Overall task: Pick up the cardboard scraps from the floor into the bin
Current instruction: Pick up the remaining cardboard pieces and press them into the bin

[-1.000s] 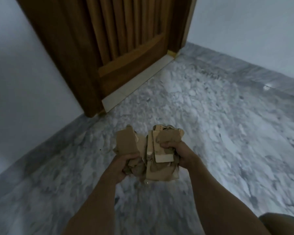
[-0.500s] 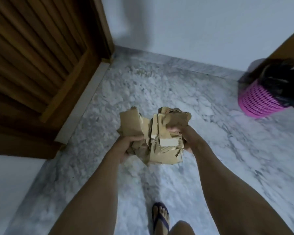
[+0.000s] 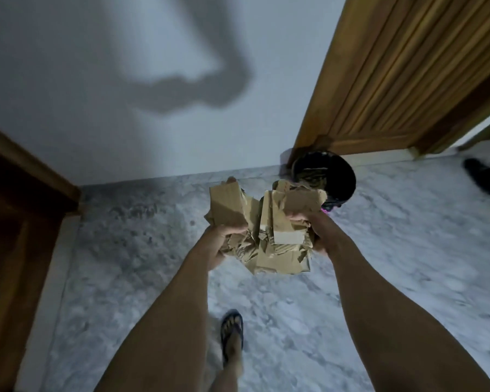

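Cardboard scraps [image 3: 269,230] sit bunched between both hands above the marble floor [image 3: 393,264]. Left hand [image 3: 219,244] grips the bundle's left side, fingers curled into it; right hand [image 3: 313,230] clutches the right side. Bin [image 3: 338,176], black-lined, stands at one o'clock beyond the bundle, beside the wooden door [image 3: 402,72].

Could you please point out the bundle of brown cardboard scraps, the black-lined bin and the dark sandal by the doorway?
Brown cardboard scraps [image 3: 269,222], head view, creased middle.
Black-lined bin [image 3: 341,176], head view, liner's inner wall.
Dark sandal [image 3: 483,176], head view, upper surface.
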A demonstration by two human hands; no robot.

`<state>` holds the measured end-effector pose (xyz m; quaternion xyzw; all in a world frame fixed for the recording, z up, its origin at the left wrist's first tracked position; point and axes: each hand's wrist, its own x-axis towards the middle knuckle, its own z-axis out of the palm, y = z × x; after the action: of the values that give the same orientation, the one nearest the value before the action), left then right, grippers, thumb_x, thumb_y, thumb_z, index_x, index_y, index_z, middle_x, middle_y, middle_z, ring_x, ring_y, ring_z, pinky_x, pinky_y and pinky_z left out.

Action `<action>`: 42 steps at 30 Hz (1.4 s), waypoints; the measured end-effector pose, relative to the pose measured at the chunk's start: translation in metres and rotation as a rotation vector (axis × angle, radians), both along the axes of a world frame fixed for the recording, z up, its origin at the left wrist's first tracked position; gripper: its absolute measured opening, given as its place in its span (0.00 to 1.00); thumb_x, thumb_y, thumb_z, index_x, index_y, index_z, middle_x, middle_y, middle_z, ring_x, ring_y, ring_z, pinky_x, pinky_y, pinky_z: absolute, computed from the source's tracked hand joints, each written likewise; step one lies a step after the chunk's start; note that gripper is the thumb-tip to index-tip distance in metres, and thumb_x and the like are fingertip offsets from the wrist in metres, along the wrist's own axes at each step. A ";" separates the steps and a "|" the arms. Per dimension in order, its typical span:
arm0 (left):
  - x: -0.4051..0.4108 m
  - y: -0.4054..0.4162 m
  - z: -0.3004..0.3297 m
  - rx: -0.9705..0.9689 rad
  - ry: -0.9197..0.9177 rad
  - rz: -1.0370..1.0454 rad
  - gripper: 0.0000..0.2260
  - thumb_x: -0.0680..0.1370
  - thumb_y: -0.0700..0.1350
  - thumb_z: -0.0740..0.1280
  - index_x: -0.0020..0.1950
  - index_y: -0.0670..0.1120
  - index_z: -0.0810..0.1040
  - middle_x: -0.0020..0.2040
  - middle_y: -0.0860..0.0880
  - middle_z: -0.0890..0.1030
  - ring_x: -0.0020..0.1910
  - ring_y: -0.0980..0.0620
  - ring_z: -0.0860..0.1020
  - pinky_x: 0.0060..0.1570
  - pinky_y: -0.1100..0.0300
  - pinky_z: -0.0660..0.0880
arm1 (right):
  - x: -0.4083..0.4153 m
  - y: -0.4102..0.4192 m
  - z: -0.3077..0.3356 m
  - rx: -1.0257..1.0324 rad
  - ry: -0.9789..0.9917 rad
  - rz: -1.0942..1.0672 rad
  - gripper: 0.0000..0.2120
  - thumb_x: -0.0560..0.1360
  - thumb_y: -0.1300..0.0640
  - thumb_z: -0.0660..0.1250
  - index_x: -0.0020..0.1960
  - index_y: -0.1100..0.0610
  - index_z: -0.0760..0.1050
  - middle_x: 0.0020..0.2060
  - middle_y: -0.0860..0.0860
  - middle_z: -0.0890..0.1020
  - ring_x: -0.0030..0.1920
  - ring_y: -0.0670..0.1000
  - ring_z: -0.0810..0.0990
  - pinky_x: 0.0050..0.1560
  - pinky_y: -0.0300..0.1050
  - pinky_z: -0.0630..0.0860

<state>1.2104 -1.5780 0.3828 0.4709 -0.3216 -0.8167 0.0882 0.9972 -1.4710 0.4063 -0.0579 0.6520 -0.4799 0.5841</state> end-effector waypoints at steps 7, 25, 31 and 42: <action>-0.158 -0.105 -0.006 0.045 0.045 -0.132 0.05 0.73 0.34 0.72 0.39 0.42 0.78 0.34 0.46 0.77 0.28 0.51 0.78 0.30 0.60 0.79 | -0.140 -0.078 -0.003 -0.025 -0.052 -0.195 0.12 0.74 0.70 0.68 0.57 0.64 0.79 0.37 0.57 0.84 0.34 0.55 0.83 0.35 0.47 0.80; -0.528 -0.229 -0.224 0.108 -0.168 -0.376 0.09 0.72 0.34 0.72 0.49 0.41 0.76 0.35 0.47 0.80 0.31 0.51 0.80 0.30 0.63 0.74 | -0.484 -0.174 -0.225 0.205 -0.099 -0.356 0.19 0.66 0.67 0.74 0.58 0.65 0.80 0.42 0.58 0.84 0.43 0.59 0.82 0.48 0.51 0.77; -0.552 -0.245 -0.368 0.031 -0.415 -0.529 0.35 0.57 0.44 0.81 0.62 0.39 0.78 0.45 0.46 0.85 0.43 0.46 0.83 0.38 0.58 0.77 | -0.501 -0.187 -0.373 0.283 -0.071 -0.280 0.10 0.71 0.65 0.74 0.50 0.57 0.81 0.51 0.53 0.82 0.48 0.55 0.80 0.43 0.50 0.76; -0.603 -0.242 -0.452 -0.343 -0.668 -0.668 0.39 0.65 0.46 0.79 0.73 0.44 0.68 0.68 0.44 0.75 0.63 0.43 0.78 0.61 0.50 0.78 | -0.533 -0.190 -0.458 0.484 0.167 -0.120 0.39 0.71 0.63 0.76 0.77 0.58 0.62 0.68 0.54 0.75 0.58 0.57 0.79 0.44 0.41 0.77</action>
<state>0.6071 -1.8202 -0.0688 0.5566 -0.5950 -0.5404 -0.2100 0.4644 -1.6609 -0.0518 0.0830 0.7962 -0.3372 0.4954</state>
